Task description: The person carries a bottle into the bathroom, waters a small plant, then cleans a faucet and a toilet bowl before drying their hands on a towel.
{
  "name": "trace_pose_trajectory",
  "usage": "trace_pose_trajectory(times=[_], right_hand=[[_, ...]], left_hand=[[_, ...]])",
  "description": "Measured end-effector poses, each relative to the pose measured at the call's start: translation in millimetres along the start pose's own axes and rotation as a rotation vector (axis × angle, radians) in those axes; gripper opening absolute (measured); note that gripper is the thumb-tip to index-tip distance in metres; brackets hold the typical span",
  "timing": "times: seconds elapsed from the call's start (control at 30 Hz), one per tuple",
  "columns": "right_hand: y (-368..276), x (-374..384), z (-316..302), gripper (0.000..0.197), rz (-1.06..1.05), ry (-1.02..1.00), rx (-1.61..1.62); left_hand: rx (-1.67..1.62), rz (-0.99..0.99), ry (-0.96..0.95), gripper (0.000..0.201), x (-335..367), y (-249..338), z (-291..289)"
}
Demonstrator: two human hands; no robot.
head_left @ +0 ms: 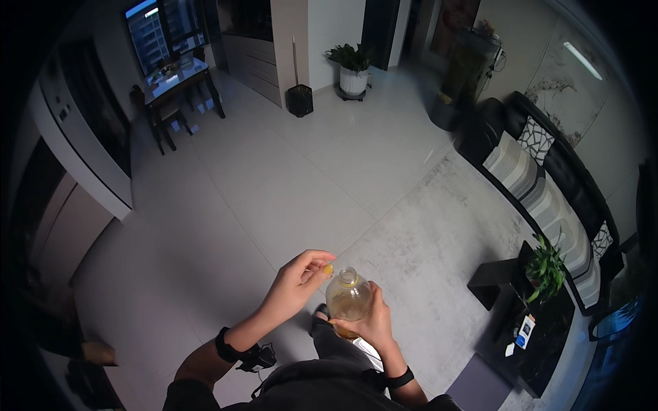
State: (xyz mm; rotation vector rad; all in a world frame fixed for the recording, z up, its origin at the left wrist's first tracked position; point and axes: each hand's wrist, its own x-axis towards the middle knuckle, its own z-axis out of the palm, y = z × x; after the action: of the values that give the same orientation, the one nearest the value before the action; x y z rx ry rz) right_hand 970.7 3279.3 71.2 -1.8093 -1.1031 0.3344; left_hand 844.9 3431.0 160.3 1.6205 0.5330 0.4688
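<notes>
My right hand is wrapped round a clear, wide-bodied plastic bottle, which stands upright in front of my body. The bottle's mouth is uncovered, and some amber liquid shows low down, partly hidden by my fingers. Just left of the bottle neck, my left hand pinches a small yellow bottle cap between thumb and fingers. The cap is apart from the bottle. Dark bands circle both wrists.
At the right stands a black coffee table bearing a leafy plant and small packages. Behind it curves a black sofa. Farther off are a white potted plant, a black dustpan and a dining table.
</notes>
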Motion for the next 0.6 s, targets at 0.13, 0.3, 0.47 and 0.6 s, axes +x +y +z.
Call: trace_pose_trajectory(times=[0.13,0.3,0.47,0.6], right_hand=[[6.7,130.8,11.0,0.099,-0.032,-0.031,0.018],[36.6,289.5,21.2,0.1,-0.059,-0.034,-0.031],[69.1,444.3,20.8,0.103,0.018,-0.01,-0.035],[120.2,564.8,24.4,0.105,-0.006,0.061,-0.137]], left_hand=[[0.313,0.201,0.028,0.032,124.2,14.1,-33.5],[0.385,0.244,0.033,0.031,281.6,14.9,-78.1],[0.411,0.273,-0.018,0.03,453.7,19.0,-112.0],[0.462,0.365,-0.11,0.033,596.4,2.6,-131.2]])
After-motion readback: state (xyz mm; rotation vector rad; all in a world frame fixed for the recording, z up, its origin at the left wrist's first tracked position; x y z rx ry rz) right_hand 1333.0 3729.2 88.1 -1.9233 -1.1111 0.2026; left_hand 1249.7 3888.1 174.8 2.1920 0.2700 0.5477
